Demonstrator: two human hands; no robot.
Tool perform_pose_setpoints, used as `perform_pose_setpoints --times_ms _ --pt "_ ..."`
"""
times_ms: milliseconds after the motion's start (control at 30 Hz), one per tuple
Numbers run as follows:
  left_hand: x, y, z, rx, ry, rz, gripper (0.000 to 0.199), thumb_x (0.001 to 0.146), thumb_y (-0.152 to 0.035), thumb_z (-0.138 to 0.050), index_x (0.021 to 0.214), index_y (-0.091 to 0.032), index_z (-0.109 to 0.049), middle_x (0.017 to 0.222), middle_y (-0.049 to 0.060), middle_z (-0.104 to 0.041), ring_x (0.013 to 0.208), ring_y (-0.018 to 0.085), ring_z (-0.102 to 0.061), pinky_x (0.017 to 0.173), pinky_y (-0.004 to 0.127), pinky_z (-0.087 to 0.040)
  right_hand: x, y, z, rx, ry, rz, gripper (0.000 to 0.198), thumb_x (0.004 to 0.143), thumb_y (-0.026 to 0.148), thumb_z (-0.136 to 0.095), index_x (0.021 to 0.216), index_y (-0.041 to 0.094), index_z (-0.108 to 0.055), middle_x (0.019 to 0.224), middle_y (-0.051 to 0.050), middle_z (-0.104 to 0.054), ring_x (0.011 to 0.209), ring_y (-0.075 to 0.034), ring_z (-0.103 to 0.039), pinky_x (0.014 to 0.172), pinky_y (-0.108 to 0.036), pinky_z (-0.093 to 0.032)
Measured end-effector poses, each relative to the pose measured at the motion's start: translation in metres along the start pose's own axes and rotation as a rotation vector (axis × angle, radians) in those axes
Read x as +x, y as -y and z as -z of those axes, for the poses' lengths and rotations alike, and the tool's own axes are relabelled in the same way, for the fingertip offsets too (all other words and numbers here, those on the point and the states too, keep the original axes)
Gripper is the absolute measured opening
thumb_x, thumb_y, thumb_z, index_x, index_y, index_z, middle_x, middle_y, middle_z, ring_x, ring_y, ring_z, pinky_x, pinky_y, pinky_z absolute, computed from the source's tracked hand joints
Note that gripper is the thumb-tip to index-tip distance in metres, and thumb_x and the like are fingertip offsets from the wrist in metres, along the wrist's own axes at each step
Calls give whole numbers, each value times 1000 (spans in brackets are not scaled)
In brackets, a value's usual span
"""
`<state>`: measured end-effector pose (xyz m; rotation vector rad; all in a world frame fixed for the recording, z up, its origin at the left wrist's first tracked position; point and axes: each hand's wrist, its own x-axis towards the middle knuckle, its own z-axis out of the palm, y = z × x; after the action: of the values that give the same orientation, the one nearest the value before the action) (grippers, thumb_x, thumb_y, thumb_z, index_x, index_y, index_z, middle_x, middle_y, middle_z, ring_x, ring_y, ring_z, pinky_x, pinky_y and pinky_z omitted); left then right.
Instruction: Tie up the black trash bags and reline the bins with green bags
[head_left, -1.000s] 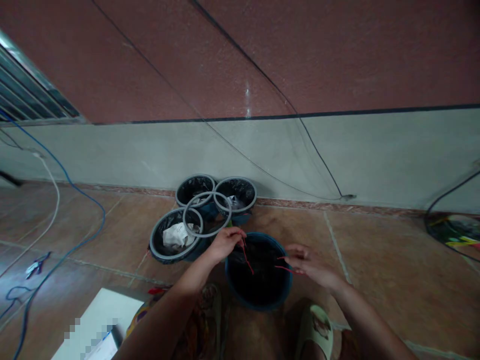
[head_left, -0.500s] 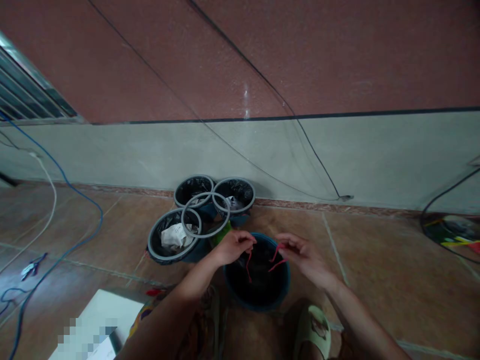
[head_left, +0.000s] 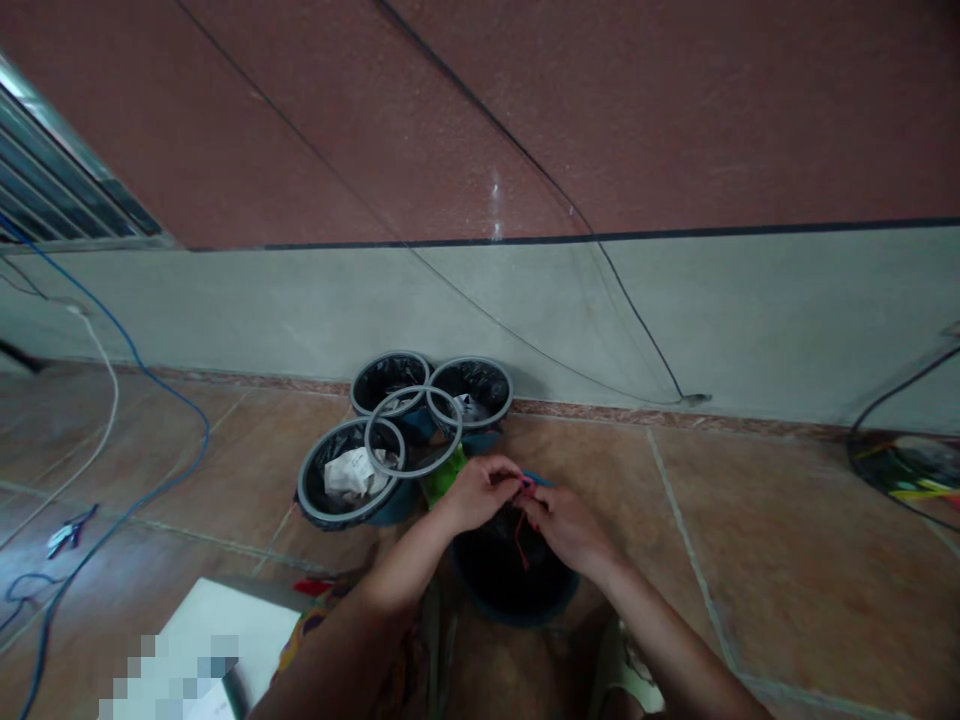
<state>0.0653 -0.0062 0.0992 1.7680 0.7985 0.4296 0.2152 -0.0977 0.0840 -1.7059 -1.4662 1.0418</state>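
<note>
String (head_left: 518,543) hangs lengthwise downward over bin (head_left: 517,618).

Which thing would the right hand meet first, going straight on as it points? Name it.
Beyond the red strand at its fingertips, the right hand would probably meet the left hand first, though depth is hard to judge here.

Keys (head_left: 69,536) on the tiled floor (head_left: 787,540), near a blue cable (head_left: 208,432) (loosely curved).

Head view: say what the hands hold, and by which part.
Red string, pinched by its upper part in the left hand and right hand; a loose end hangs below.
</note>
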Motion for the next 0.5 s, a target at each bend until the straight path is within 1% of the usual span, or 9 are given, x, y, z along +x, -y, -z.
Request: perform_pose_setpoints --times_ms 67,133,200,267,333,400,433,467,500 --pt "1 9 1 110 -1 19 34 76 -14 -59 108 -15 -69 95 4 -73 83 16 -65 79 26 -50 1 -2 3 -6 -17 -23 38 90 45 -43 61 22 -55 56 1 -51 54 -14 -48 57 -28 -34" --pt "1 20 -3 191 122 -13 44 72 -11 -60 116 -17 -67 104 4 -74 92 17 -66 87 27 -49 1 -3 5 42 -29 -21 40 90 48 -44 63 22 -56 56 1 -53 54 -14 -49 56 -27 -34" --pt "0 29 -11 225 275 -57 32 77 -14 -59 107 -18 -70 104 3 -74 96 18 -66 91 28 -48 2 -4 6 101 -38 -14 41 89 51 -45 65 21 -59 58 1 -56 56 -14 -51 57 -27 -37" --pt "0 37 -21 216 347 -36 21 86 -21 -53 95 -18 -71 92 2 -73 87 16 -66 84 26 -49 3 -6 9 136 -38 -39 43 89 52 -45 65 20 -61 58 1 -57 56 -14 -53 58 -27 -39" --pt "1 43 -28 164 327 62 26 92 -27 -45 86 -17 -69 77 0 -69 69 13 -64 70 24 -48 5 -10 15 128 -54 -66 44 90 52 -44 68 21 -64 59 0 -60 58 -15 -55 59 -28 -41" --pt "2 48 -30 57 252 176 28 93 -30 -42 79 -17 -64 71 0 -66 57 11 -59 59 23 -44 5 -21 24 39 -121 -75 32 88 47 -50 83 22 -71 69 -2 -67 67 -18 -61 65 -29 -44" --pt "3 51 -31 -6 205 233 28 92 -30 -42 78 -17 -61 70 0 -66 54 10 -57 56 23 -42 5 -28 28 -38 -173 -84 26 85 43 -56 93 23 -72 76 -3 -69 74 -20 -63 69 -31 -45" --pt "4 54 -30 -65 159 288 26 91 -31 -43 77 -17 -60 69 0 -65 51 10 -56 54 22 -40 3 -36 33 -121 -220 -102 27 80 39 -63 101 25 -72 82 -4 -71 81 -22 -64 73 -32 -46" --pt "5 57 -30 -111 119 334 25 91 -33 -44 78 -17 -59 68 -1 -65 50 10 -55 53 22 -39 1 -46 37 -197 -247 -137 32 73 36 -71 104 26 -72 85 -5 -72 85 -24 -65 74 -34 -46"
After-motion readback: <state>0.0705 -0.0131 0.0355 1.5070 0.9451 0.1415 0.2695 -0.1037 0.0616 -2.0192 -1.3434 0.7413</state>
